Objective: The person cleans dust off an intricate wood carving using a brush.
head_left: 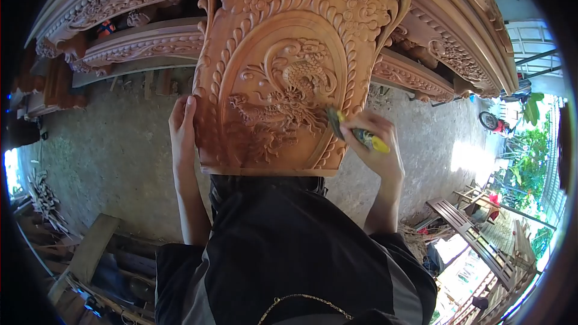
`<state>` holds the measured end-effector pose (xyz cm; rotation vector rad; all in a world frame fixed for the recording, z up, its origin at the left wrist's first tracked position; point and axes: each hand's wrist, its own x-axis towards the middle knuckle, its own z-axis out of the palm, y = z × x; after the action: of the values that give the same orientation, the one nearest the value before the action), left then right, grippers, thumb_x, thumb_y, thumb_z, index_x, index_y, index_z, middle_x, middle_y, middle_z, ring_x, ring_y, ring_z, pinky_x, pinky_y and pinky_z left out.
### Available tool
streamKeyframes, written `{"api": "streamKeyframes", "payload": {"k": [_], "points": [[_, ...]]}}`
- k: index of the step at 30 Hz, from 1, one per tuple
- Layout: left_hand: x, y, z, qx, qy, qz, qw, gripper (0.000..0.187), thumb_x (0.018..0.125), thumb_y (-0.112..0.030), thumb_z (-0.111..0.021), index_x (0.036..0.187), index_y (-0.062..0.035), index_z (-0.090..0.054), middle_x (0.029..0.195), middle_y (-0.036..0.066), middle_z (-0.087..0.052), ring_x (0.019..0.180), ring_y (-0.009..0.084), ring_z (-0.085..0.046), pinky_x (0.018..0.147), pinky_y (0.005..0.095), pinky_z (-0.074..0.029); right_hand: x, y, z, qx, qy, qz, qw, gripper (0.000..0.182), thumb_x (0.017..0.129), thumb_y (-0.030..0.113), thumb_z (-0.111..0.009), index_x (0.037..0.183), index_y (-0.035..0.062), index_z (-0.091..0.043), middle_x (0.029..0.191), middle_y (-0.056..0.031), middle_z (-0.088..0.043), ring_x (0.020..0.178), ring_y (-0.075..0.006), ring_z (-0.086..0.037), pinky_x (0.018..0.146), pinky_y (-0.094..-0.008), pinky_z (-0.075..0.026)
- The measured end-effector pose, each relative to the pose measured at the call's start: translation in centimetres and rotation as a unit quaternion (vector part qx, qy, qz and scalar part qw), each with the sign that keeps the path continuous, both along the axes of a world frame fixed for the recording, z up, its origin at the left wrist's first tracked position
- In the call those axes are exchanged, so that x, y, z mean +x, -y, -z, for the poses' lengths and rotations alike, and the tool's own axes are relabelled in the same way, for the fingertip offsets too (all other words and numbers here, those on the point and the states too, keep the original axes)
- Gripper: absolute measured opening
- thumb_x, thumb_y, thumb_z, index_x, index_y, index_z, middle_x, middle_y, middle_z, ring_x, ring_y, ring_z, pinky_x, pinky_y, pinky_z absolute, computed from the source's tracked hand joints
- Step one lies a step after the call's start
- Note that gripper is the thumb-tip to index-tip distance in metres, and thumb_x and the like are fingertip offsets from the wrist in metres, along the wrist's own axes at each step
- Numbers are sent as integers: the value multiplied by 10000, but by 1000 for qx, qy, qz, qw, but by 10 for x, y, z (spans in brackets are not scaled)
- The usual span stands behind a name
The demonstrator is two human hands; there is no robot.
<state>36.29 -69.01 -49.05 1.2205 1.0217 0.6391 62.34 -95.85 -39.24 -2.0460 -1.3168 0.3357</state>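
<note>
A carved wooden panel (pixel 241 150) stands propped before my body, with a dragon relief (pixel 289 99) inside an oval beaded border. My left hand (pixel 183 117) grips the panel's left edge, its thumb lying along the front and the other fingers partly hidden behind. In my right hand (pixel 376 138) is a paintbrush (pixel 335 121) with a yellow-and-dark handle. Its bristles are at the panel face, just right of the dragon's head. The lower left of the panel looks darker and redder than the paler wood at the upper right.
Large carved furniture pieces stand at the back left (pixel 138 39) and back right (pixel 445 48). Bare concrete floor (pixel 114 150) spreads on both sides. Scrap wood (pixel 45 201) lies at the far left, and a slatted wooden piece (pixel 469 235) leans at the lower right.
</note>
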Motion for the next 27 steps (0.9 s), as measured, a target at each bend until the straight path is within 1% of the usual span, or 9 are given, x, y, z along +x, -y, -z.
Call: {"api": "streamKeyframes", "payload": {"k": [3,7,10,14,15,18,22,25,27], "points": [[1,-2,3,19,-3,-6,1000,322,1033,-359,-592,1029,-41,-646,868,-45,-576,799,23,-481,694,191,-388,11,-28,6,159,176,19,971,139,797,57,-789,916,93,-727,800,-36,-691,832,-214,-635,812,-360,-465],[1,-4,5,53,-5,-1,999,327,1031,-358,-597,1052,-35,-644,846,-39,-594,777,22,-494,668,194,-392,19,-62,13,251,194,129,940,132,816,77,-789,935,93,-735,787,-20,-706,886,-208,-619,874,-367,-424],[-1,-6,12,65,-12,-7,998,328,1035,-355,-592,1052,-33,-645,847,-42,-593,769,28,-487,662,204,-392,24,-72,5,131,19,-72,989,146,848,78,-765,970,46,-692,774,-27,-706,794,-197,-626,872,-354,-411],[-4,-6,12,16,-5,-3,1000,331,1037,-352,-587,1062,-27,-644,848,-41,-589,752,31,-478,644,207,-388,5,-88,32,369,-80,215,900,124,875,18,-741,943,47,-641,738,-34,-695,640,-119,-638,656,-289,-489],[-3,-7,15,46,-9,-2,999,331,1037,-349,-587,1068,-24,-643,844,-40,-584,742,29,-470,634,206,-383,10,-85,30,312,52,120,941,109,895,-11,-714,939,32,-624,754,-56,-681,613,-107,-645,563,-255,-489],[-6,-9,19,56,-13,2,998,330,1036,-343,-589,1074,-19,-641,838,-40,-576,727,26,-459,619,203,-375,0,-81,11,177,-3,35,984,87,907,-10,-699,930,9,-618,781,-71,-670,646,-132,-675,571,-244,-503],[-2,-6,15,47,10,1,999,323,1036,-333,-590,1065,-14,-635,833,-40,-570,720,23,-455,615,204,-375,-3,-98,7,327,-92,176,924,55,918,-5,-692,941,2,-642,816,-85,-673,710,-159,-717,592,-249,-544],[-1,-6,20,72,27,-5,997,320,1039,-328,-583,1065,-13,-632,830,-36,-569,720,28,-459,615,206,-380,-14,-101,6,133,-202,-41,969,68,944,-8,-661,980,-3,-604,810,-96,-667,682,-163,-707,601,-263,-551],[-2,-6,21,64,25,1,998,317,1041,-325,-580,1067,-13,-630,828,-35,-570,723,30,-461,620,207,-386,-22,-111,15,206,-143,13,968,80,950,0,-652,998,-3,-589,818,-100,-658,670,-161,-695,600,-263,-542]]}}
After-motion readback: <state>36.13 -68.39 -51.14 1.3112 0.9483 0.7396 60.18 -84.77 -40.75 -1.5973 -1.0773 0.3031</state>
